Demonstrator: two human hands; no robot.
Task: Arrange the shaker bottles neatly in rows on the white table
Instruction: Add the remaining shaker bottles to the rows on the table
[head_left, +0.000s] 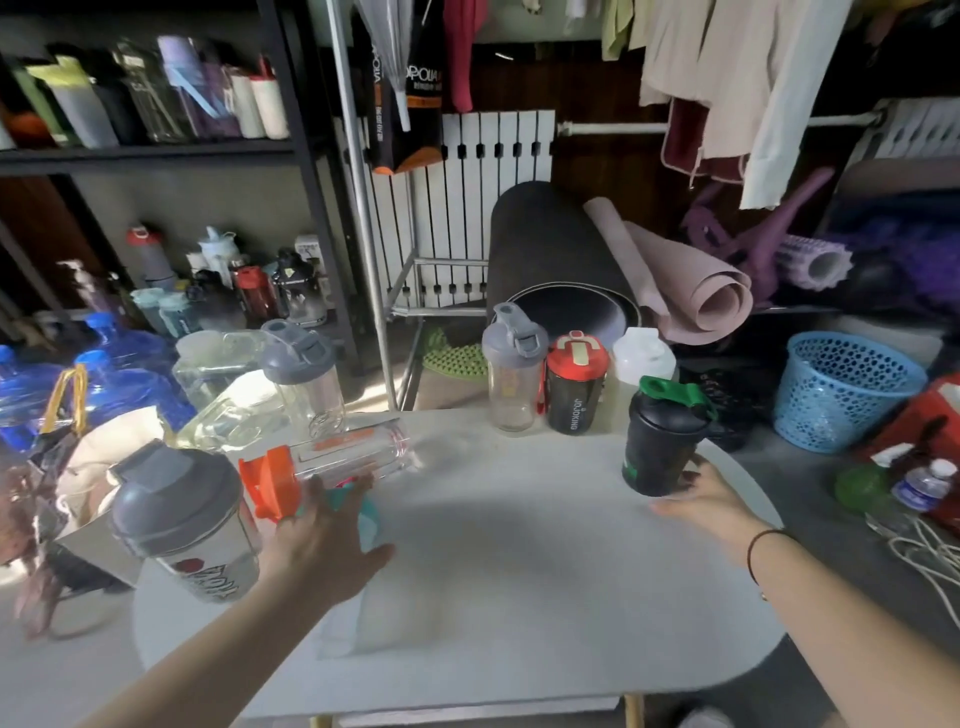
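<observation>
My right hand (698, 491) is gripping the black bottle (662, 436) near the table's (519, 597) right edge. My left hand (322, 530) is opening over the lying orange-capped bottle (332, 462) at the left edge, perhaps touching it. Three bottles are lining the far edge (566, 384). Next, I'm judging, the black one joins them.

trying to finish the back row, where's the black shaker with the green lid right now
In the head view, the black shaker bottle with the green flip lid stands upright at the white table's right edge, held by the right hand, in front of the frosted white bottle.
</observation>
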